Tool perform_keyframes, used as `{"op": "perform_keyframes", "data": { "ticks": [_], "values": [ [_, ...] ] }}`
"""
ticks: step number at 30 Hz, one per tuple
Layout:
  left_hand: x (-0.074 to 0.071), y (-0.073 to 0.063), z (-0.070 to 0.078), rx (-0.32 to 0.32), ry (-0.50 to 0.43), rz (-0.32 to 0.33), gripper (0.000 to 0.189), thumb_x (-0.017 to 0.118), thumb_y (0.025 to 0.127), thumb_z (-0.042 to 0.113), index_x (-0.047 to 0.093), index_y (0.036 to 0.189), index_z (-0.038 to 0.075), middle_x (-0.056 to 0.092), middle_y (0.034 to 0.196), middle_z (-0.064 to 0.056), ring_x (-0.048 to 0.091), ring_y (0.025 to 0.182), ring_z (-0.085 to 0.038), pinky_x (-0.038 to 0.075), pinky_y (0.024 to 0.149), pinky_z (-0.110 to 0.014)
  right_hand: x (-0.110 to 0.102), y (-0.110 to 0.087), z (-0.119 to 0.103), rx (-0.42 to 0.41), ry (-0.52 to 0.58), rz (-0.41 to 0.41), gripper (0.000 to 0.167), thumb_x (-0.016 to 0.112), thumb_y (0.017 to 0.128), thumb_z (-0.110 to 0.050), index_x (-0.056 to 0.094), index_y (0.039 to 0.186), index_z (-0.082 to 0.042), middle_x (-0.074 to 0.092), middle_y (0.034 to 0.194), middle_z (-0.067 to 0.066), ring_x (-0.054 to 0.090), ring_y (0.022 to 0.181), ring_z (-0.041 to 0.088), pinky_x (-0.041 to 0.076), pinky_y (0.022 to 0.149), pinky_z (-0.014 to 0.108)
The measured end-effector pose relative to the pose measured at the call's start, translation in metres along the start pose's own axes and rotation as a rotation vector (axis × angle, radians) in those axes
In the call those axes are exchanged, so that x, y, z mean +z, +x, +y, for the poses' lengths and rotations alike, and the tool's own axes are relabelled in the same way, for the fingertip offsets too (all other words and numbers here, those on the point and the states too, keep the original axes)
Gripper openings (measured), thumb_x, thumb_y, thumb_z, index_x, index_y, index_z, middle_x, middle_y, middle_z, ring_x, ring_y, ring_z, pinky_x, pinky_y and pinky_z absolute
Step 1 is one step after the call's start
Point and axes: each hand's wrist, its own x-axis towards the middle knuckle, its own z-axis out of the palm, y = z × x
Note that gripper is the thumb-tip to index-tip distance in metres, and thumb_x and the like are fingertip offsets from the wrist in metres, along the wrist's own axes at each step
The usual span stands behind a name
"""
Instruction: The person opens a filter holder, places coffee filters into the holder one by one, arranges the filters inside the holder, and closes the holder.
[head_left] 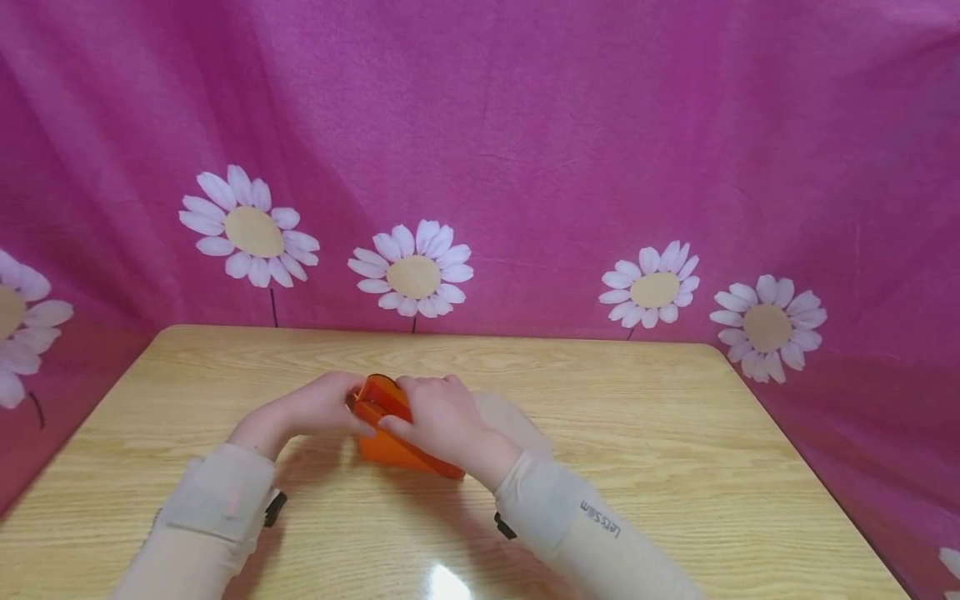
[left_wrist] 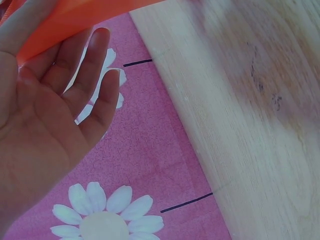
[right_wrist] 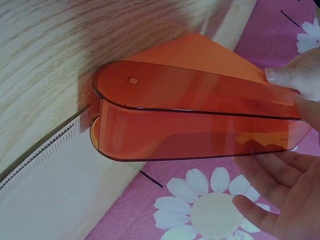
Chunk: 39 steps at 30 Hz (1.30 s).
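In the head view, an orange see-through plastic piece [head_left: 408, 454] with long sides and rounded ends is held tilted between the two hands. My left hand [head_left: 322, 404] grips its far left end with thumb and fingers; in the left wrist view, the ring and little fingers [left_wrist: 102, 100] stretch free of it. My right hand [head_left: 442, 417] holds it from above, thumb on the near side. The right wrist view shows its upper side [right_wrist: 175, 90] with a small hole, and a pointed flat orange part [right_wrist: 195, 52] behind. Whether these parts are joined is unclear.
A pale rounded sheet [head_left: 510, 417] lies on the wooden table [head_left: 637, 467], partly under the right wrist. Tick marks line its edge in the right wrist view, like a protractor's. A pink cloth [head_left: 525, 167] with white daisies hangs behind and beside the table.
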Motion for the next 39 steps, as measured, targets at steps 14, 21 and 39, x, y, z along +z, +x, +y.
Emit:
{"op": "perform_keyframes", "data": {
  "ticks": [14, 21, 39],
  "values": [
    [-0.001, -0.002, 0.0, -0.016, 0.042, -0.005, 0.036, 0.077, 0.073, 0.017, 0.065, 0.106, 0.008, 0.068, 0.096, 0.0, 0.058, 0.084, -0.013, 0.048, 0.085, -0.039, -0.004, -0.005, 0.005, -0.019, -0.051, 0.049, 0.042, 0.058, 0.086, -0.049, 0.062, 0.108, -0.014, 0.062, 0.078, -0.005, 0.051, 0.073, 0.013, 0.042, 0.073, 0.029],
    [-0.002, -0.002, 0.002, -0.027, 0.033, -0.009, 0.038, 0.077, 0.073, 0.019, 0.064, 0.107, 0.009, 0.068, 0.096, 0.0, 0.058, 0.083, -0.012, 0.048, 0.084, -0.038, -0.007, -0.008, 0.008, -0.006, -0.056, 0.039, 0.045, 0.058, 0.086, -0.05, 0.062, 0.11, -0.013, 0.06, 0.078, -0.005, 0.05, 0.074, 0.013, 0.042, 0.075, 0.029],
    [-0.002, -0.006, -0.002, -0.014, -0.004, -0.005, 0.034, 0.078, 0.072, 0.017, 0.063, 0.1, 0.005, 0.065, 0.088, -0.001, 0.056, 0.076, -0.013, 0.047, 0.074, -0.03, -0.012, -0.019, 0.016, 0.043, -0.006, 0.024, 0.057, 0.057, 0.086, -0.053, 0.057, 0.125, -0.011, 0.067, 0.101, 0.002, 0.057, 0.093, 0.018, 0.044, 0.088, 0.033]
  ]
}}
